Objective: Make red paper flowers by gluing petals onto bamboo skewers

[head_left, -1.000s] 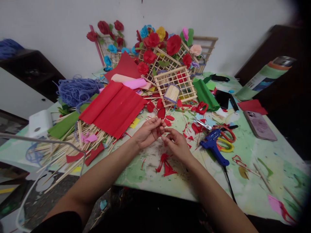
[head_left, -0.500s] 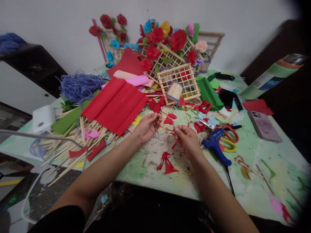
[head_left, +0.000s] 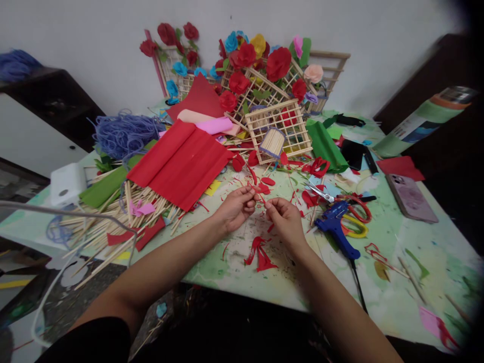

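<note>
Both left hand (head_left: 239, 207) and right hand (head_left: 285, 219) over worktop (head_left: 212, 264), fingertips drawn together, near each other; cannot tell what, if anything, they grip. Red petals (head_left: 268, 181) just beyond left fingertips. Red scraps (head_left: 261, 256) nearer worktop edge. Glue gun (head_left: 335, 226), scissors (head_left: 321, 193) right of hands; red sheet (head_left: 181, 166) left, over sticks (head_left: 113, 227).
</note>
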### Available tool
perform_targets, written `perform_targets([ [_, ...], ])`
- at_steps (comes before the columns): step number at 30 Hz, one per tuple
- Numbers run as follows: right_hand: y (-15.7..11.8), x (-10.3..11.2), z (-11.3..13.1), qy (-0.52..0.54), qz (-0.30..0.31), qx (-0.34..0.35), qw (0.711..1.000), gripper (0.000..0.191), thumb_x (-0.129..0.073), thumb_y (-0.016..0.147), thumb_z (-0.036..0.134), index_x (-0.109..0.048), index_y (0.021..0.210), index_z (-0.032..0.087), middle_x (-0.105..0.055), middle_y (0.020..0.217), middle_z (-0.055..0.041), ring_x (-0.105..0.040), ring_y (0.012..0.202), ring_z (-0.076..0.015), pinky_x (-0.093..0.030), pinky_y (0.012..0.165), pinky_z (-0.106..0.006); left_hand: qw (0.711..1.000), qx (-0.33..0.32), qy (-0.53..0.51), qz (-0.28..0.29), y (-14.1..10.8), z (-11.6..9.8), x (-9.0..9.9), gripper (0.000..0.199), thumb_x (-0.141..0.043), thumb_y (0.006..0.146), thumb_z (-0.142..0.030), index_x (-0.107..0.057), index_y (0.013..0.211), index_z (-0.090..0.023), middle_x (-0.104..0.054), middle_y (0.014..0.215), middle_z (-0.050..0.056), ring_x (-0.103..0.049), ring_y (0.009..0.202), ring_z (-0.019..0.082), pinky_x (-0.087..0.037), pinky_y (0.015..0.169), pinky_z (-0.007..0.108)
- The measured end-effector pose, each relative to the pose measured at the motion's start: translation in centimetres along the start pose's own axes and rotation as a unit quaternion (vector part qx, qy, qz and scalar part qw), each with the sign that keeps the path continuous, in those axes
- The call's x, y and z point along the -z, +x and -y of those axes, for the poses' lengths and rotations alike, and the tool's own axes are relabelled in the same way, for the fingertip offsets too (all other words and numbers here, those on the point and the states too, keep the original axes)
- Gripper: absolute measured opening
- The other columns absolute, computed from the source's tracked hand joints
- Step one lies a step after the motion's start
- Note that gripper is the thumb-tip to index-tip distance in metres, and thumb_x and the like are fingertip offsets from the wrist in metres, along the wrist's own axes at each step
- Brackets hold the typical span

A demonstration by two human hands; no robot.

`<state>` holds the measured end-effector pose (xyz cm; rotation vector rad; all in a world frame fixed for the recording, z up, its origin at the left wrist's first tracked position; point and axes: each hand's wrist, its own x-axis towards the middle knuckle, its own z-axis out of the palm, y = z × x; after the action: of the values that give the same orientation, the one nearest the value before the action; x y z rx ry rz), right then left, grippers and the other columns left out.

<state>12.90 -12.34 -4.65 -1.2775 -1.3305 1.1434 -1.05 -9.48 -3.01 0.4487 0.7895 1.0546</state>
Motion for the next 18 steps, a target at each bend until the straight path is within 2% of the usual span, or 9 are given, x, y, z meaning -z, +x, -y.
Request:
perform_targets([
  [6, 0.03, 0.13, -0.10, -0.057, -0.015, 0.009, 0.998, 0.023, -0.053, 0.081, 0.039, -0.058, 0.074, 0.017, -0.050, 0.054, 0.0036, -0.042, 0.049, -0.0104, -0.033, 0.049, -0.023, 0.999, -0.006, 0.024, 0.041, -0.20, 0.23, 0.10, 0.018, -0.059, 0.070, -0.003, -0.063, 0.087, -0.006, -0.055, 0.064, 0.001, -0.039, 0.045, 0.000, -0.024, 0.042, 0.012],
  [9, 0.12, 0.19, -0.37, -0.079, -0.021, 0.015, 0.997, 0.024, -0.052, 0.081, 0.039, -0.058, 0.074, 0.017, -0.050, 0.054, 0.0031, -0.042, 0.050, -0.0108, -0.033, 0.050, -0.023, 0.998, -0.014, 0.040, 0.052, -0.34, 0.24, 0.07, 0.019, -0.065, 0.069, -0.007, -0.065, 0.089, -0.006, -0.055, 0.065, 0.000, -0.038, 0.046, 0.000, -0.024, 0.042, 0.013],
  [13, 0.16, 0.19, -0.57, -0.107, -0.012, 0.027, 0.994, 0.025, -0.051, 0.082, 0.040, -0.059, 0.074, 0.018, -0.050, 0.055, 0.0029, -0.041, 0.050, -0.0111, -0.033, 0.050, -0.024, 0.997, -0.037, 0.058, 0.041, -0.33, 0.27, 0.12, 0.021, -0.070, 0.073, -0.023, -0.065, 0.086, -0.007, -0.055, 0.066, 0.000, -0.036, 0.046, 0.000, -0.022, 0.042, 0.014],
  [18, 0.04, 0.23, -0.34, -0.125, -0.002, 0.029, 0.992, 0.023, -0.051, 0.082, 0.038, -0.059, 0.074, 0.018, -0.050, 0.054, 0.0033, -0.042, 0.050, -0.0111, -0.033, 0.050, -0.024, 0.996, -0.057, 0.064, 0.022, -0.04, 0.31, 0.35, 0.021, -0.070, 0.073, -0.023, -0.065, 0.084, -0.006, -0.051, 0.063, -0.001, -0.034, 0.045, 0.000, -0.020, 0.041, 0.015],
])
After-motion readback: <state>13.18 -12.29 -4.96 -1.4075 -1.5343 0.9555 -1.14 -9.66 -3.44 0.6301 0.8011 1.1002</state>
